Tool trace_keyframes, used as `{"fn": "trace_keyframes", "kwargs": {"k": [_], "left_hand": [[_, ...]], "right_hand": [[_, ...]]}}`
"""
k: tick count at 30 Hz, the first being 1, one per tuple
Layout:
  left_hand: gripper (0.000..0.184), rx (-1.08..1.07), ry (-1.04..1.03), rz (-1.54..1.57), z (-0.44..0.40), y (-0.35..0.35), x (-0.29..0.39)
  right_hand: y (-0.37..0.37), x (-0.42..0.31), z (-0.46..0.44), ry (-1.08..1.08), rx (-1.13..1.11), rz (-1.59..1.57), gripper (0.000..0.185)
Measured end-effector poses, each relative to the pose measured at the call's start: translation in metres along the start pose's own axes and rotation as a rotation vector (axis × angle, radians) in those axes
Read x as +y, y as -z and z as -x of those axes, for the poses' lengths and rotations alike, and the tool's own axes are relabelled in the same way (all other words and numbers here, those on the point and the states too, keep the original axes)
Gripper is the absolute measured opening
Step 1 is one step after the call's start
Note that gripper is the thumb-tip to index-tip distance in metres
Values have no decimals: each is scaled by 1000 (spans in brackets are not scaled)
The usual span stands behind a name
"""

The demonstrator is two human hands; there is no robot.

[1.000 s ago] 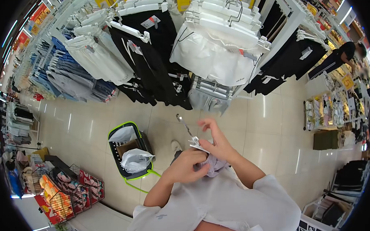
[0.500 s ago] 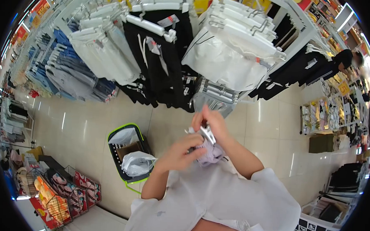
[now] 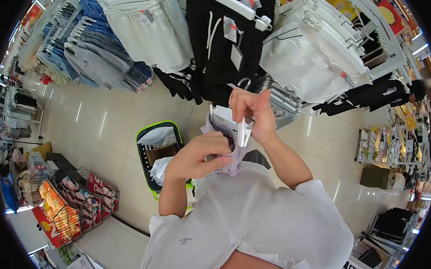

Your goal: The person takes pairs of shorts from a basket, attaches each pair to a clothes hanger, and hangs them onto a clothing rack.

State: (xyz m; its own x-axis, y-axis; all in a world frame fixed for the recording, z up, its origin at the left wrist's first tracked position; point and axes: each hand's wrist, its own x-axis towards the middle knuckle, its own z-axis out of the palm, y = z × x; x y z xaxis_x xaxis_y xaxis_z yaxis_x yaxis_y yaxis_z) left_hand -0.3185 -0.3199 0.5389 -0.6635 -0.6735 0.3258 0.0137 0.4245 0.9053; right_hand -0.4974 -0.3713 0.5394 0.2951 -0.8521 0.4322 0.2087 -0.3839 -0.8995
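A white clip hanger point(image 3: 244, 132) stands in front of my chest with its metal hook upward. My right hand point(image 3: 256, 112) grips its right-hand clip between thumb and fingers. A light purple garment point(image 3: 232, 165) is bunched below the hanger and reaches up along its left side. My left hand point(image 3: 202, 155) is closed on the garment, its thumb and fingers around the gathered cloth. Whether the right clip bites the cloth cannot be made out.
Ahead hang black shorts point(image 3: 219, 53), white shorts point(image 3: 300, 61) and pale trousers point(image 3: 148, 30) on a rack. A green-rimmed basket point(image 3: 140, 153) with plastic bags sits on the floor, left of me. Wire bins point(image 3: 84, 210) stand lower left.
The hanger and garment have risen toward the rack, and the hanger has turned more upright. My right hand has moved up with it. The rack appears closer.
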Motion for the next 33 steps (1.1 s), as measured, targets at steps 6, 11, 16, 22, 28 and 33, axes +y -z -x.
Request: {"fn": "trace_keyframes", "kwargs": {"k": [6, 11, 16, 22, 28, 33], "left_hand": [[11, 9, 34, 54, 16, 15, -4], [10, 47, 5, 27, 25, 25, -7], [13, 99, -23, -22, 23, 28, -9], [15, 234, 25, -50, 22, 33, -12], [16, 263, 128, -177, 15, 23, -5], [28, 462, -22, -42, 11, 6, -26]], "right_hand": [[-26, 10, -14, 190, -78, 46, 68], [-36, 20, -22, 274, -64, 84, 61], [-42, 18, -31, 425, -149, 201, 47], [-44, 16, -30, 395, -171, 276, 39], [-43, 26, -15, 409, -54, 262, 48], [-25, 10, -12, 341, -2, -139, 70]]}}
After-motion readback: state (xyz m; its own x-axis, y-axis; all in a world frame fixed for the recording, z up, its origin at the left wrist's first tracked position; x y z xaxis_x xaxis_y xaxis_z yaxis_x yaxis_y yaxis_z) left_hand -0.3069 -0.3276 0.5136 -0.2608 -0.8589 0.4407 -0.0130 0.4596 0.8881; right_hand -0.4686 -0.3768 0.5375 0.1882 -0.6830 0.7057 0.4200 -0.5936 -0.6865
